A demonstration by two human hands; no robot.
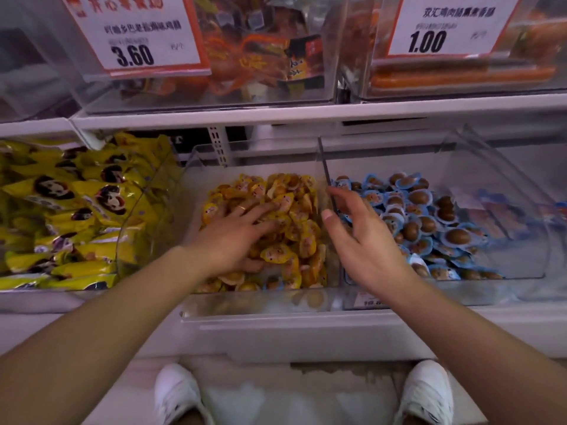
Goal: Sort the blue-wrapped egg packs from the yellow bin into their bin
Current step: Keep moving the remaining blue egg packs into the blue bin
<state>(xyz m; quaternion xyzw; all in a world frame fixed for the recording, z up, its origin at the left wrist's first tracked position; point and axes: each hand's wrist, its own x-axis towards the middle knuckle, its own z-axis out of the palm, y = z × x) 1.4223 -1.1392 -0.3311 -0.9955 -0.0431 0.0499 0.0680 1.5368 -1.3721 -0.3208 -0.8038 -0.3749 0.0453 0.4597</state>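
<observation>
blue-wrapped egg packs (429, 222) fill the clear plastic bin on the right (521, 265); i see none showing among the yellow-wrapped egg packs (294, 210) in the clear middle bin (257, 305). my left hand (242, 228) lies spread and flat on the yellow heap, holding nothing. my right hand (359, 237) hovers above the divider, fingers loose and apart; whether it pinches a pack i cannot tell. procedure: rake the yellow layer aside with flat fingers, expose any buried blue wrapper, pinch one pack by its edge, and release it well inside the right bin.
</observation>
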